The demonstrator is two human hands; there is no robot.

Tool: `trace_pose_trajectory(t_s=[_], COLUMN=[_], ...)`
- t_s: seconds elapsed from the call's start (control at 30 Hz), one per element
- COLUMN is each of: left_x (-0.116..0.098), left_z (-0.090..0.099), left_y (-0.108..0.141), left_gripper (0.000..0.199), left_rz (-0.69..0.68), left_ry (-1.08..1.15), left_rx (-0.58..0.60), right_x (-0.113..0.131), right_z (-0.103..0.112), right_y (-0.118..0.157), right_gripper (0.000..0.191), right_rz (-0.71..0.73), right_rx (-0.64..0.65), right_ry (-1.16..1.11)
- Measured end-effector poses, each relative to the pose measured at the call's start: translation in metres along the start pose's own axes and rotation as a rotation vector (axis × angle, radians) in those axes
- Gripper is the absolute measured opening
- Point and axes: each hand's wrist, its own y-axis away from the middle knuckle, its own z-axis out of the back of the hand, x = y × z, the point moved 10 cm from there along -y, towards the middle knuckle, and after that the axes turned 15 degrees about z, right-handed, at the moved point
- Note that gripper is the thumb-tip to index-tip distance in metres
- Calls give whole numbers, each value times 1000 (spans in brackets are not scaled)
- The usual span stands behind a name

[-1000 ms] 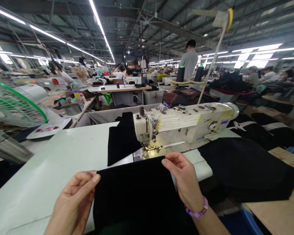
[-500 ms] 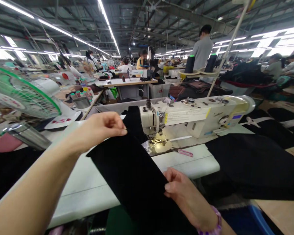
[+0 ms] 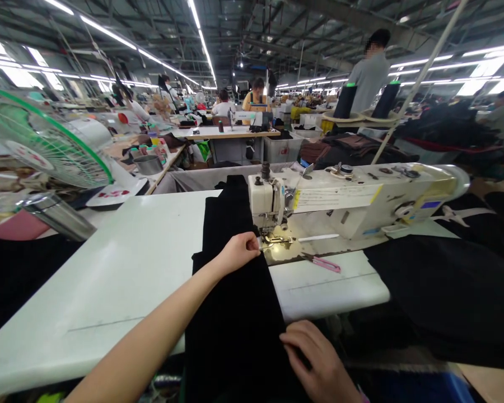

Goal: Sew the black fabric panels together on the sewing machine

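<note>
Pale green-white flat tabletop [image 3: 151,246] fills the lower L & center. On its R side: a long cream metal sewing machine [image 3: 348,196], its needle end facing L. Below & L of that end lies a long black fabric panel [image 3: 235,302], long axis running away from the wearer, from the bottom of view up to just L of the needle area; its far end overlaps a second black fabric piece [image 3: 218,218]. The left forearm [image 3: 155,333] crosses over the panel; the left hand [image 3: 239,250], the one nearer the machine, pinches the panel's far R corner btwn thumb & fingertips. The right hand [image 3: 319,355] is much closer to the wearer, fingers curled at the panel's R edge; can't tell if it grips. Nr the machine base: pink-handled scissors [image 3: 325,264], a slim white stick [image 3: 319,238], maybe a pen, & a small brass-colored metal guide [image 3: 279,240], just R of the left fingertips.
</note>
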Motion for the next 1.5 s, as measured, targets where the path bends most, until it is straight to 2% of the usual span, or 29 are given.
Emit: trace_pose_trajectory(t_s=[0.1,0.17,0.3,0.5,0.87,0.97,1.03,1.07,1.1,1.17,1.23,1.3,1.37,1.43,1.5], left_x=[0,-1,-1,-2,-6,-14,-21,-25,-29,-39,-42,-41,-38,-36,-37], left_z=[1,2,5,7,9,15,15,11,2,-33,-57,-64,-62,-59,-54], left_y=[-4,-10,-28,-50,-57,-35,-3,17,38,81,119,136,134,123,111], left_gripper=[7,9,17,22,21,18,14,12,10,4,13,23,27,27,27], left_rz=[5,20,63,99,82,72,50,14,-38,-245,-433,-554,-634,-691,-728], left_ry=[4,7,22,33,-107,-192,-253,-291,-323,-390,-394,-405,-451,-496,-517], left_rx=[-13,-46,-120,-119,-163,-266,-347,-350,-317,-95,86,117,71,36,7], right_x=[17,20,15,2,-1,2,3,3,3,1,-2,-7,-18,-42,-77], right_z=[7,11,8,2,-2,1,2,3,3,1,-2,-6,-1,29,90], right_y=[-12,-20,-37,-48,-52,-52,-52,-52,-53,-55,-59,-65,-69,-69,-56], right_gripper=[30,27,22,22,21,22,23,24,25,26,27,28,26,21,20], right_rz=[242,305,287,222,205,234,246,248,245,229,214,197,174,78,-135], right_rx=[48,41,62,30,61,87,116,129,139,147,139,133,128,69,-60], right_ry=[144,228,361,353,311,299,286,276,264,241,231,230,255,358,560])
